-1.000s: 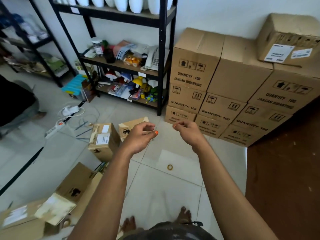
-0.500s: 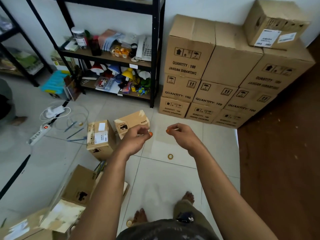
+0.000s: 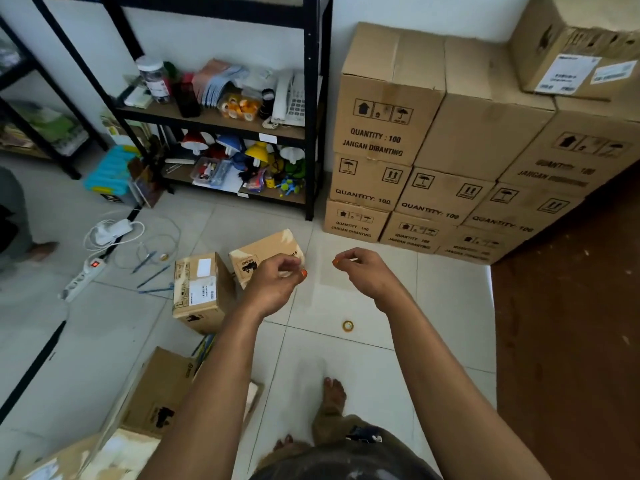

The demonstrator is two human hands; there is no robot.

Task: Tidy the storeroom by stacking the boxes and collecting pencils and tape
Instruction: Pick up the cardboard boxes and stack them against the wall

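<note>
My left hand (image 3: 273,284) and my right hand (image 3: 369,271) hover side by side above the tiled floor, fingers loosely curled, nothing visibly in either. Just beyond my left hand lies a small tilted cardboard box (image 3: 258,251), with another small labelled box (image 3: 202,292) to its left. A larger flat box (image 3: 156,393) lies at the lower left. A small roll of tape (image 3: 348,326) sits on the tiles below my right hand. Several blue pencils (image 3: 154,275) lie on the floor left of the boxes.
Stacked cartons (image 3: 450,150) line the back wall at the right. A black shelf unit (image 3: 311,133) full of small items stands left of them. A power strip (image 3: 81,277) with cables lies on the left. Another person (image 3: 10,216) is at the left edge.
The view has tipped downward and closer to the floor. My hands have drifted a little apart; they hold nothing throughout.
</note>
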